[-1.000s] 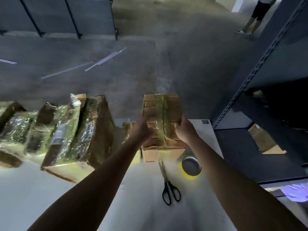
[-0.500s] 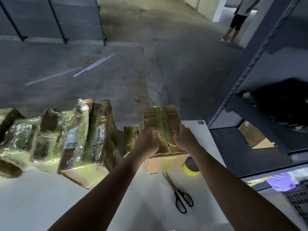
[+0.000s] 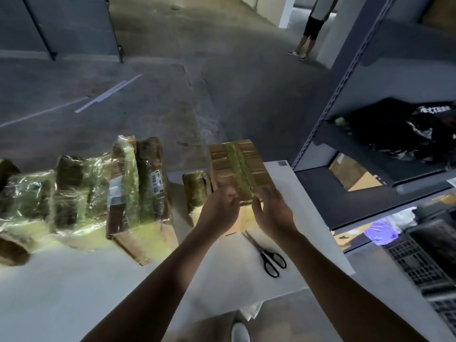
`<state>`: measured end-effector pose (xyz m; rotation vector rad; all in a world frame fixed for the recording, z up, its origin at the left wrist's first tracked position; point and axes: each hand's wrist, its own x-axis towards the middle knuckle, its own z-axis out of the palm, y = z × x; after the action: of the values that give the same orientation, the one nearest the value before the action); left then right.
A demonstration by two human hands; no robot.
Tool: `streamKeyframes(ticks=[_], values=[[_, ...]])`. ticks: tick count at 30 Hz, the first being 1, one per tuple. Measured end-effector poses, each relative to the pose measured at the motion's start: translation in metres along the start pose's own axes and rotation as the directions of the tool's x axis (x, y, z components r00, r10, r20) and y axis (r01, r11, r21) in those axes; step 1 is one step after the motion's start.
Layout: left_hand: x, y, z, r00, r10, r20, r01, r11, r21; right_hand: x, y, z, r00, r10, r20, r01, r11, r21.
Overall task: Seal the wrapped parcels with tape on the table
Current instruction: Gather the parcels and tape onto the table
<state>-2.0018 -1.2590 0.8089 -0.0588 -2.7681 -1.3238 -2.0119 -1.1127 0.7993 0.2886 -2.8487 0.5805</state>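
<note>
**Both hands at the near edge of the taped parcel**

Your left fingers (image 3: 229, 195) are bent and bunched together, with their tips on the near end of the green tape strip (image 3: 236, 166). You cannot tell from this view whether they pinch the tape or only press it down. Your right fingers (image 3: 271, 193) lie fairly straight and close together, flat against the parcel's near right corner, with the thumb turned in toward the tape. Your left hand (image 3: 218, 211) and right hand (image 3: 275, 214) sit side by side, near each other but apart.

The cardboard parcel (image 3: 256, 164) you are working on stands on the far right part of the white counter (image 3: 86, 292). The tape strip runs lengthwise down the middle of its top face.

Just beside it on your left is a smaller wrapped parcel (image 3: 197, 187). A pair of black-handled scissors (image 3: 270, 257) lies on the counter just nearer to you than the parcel, blades together and pointing toward it.

Farther left, a row of film-wrapped parcels (image 3: 74, 193) stretches along the counter's far side. The nearest one (image 3: 140, 183) shows a white barcode label.

To your right stands a grey metal shelving rack (image 3: 345, 95). It carries a black bag (image 3: 407, 129) on one shelf and a piece of cardboard (image 3: 352, 174) on the shelf below. A dark crate (image 3: 419, 262) sits low beside the rack.

Beyond the counter lies the bare concrete floor (image 3: 197, 82), and another person (image 3: 313, 25) stands on it well apart from you.
</note>
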Motion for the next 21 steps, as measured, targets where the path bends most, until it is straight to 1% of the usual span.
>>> streamKeyframes(ticks=[3, 5, 7, 10, 12, 13, 15, 16, 18, 19, 21], values=[[-0.024, -0.010, 0.001, 0.999, -0.023, 0.047, 0.027, 0.997, -0.072, -0.027, 0.002, 0.008, 0.998, -0.044, -0.052, 0.043, 0.999, -0.007], [-0.042, -0.015, 0.000, 0.996, -0.067, 0.054, 0.073, 0.991, -0.114, -0.044, 0.002, 0.012, 0.999, -0.036, -0.037, 0.038, 0.997, 0.073], [-0.062, -0.021, 0.001, 0.983, -0.166, 0.075, 0.176, 0.973, -0.151, -0.059, -0.002, 0.013, 0.999, 0.028, 0.046, -0.035, 0.986, 0.164], [-0.093, -0.035, 0.000, 0.944, -0.308, 0.122, 0.325, 0.932, -0.159, -0.073, -0.007, 0.016, 0.962, 0.081, 0.260, -0.133, 0.973, 0.190], [-0.108, -0.045, -0.003, 0.932, -0.337, 0.131, 0.352, 0.928, -0.122, -0.079, -0.010, 0.017, 0.922, 0.101, 0.373, -0.178, 0.968, 0.178], [-0.113, -0.050, -0.005, 0.932, -0.339, 0.129, 0.350, 0.934, -0.074, -0.081, -0.011, 0.018, 0.910, 0.098, 0.403, -0.179, 0.970, 0.167], [-0.122, -0.054, -0.007, 0.923, -0.372, 0.096, 0.374, 0.927, -0.008, -0.084, -0.011, 0.025, 0.922, 0.046, 0.385, -0.137, 0.967, 0.213], [-0.125, -0.055, -0.008, 0.917, -0.395, 0.061, 0.397, 0.917, -0.030, -0.084, -0.010, 0.029, 0.935, 0.023, 0.353, -0.125, 0.955, 0.268], [-0.133, -0.053, -0.009, 0.911, -0.413, -0.007, 0.410, 0.908, -0.089, -0.082, -0.007, 0.038, 0.948, 0.028, 0.318, -0.149, 0.921, 0.361], [-0.136, -0.051, -0.009, 0.911, -0.412, -0.019, 0.408, 0.908, -0.095, -0.080, -0.005, 0.042, 0.949, 0.030, 0.315, -0.157, 0.909, 0.387], [-0.140, -0.051, -0.010, 0.906, -0.422, -0.023, 0.419, 0.904, -0.091, -0.074, -0.003, 0.046, 0.956, -0.001, 0.293, -0.129, 0.897, 0.423]])
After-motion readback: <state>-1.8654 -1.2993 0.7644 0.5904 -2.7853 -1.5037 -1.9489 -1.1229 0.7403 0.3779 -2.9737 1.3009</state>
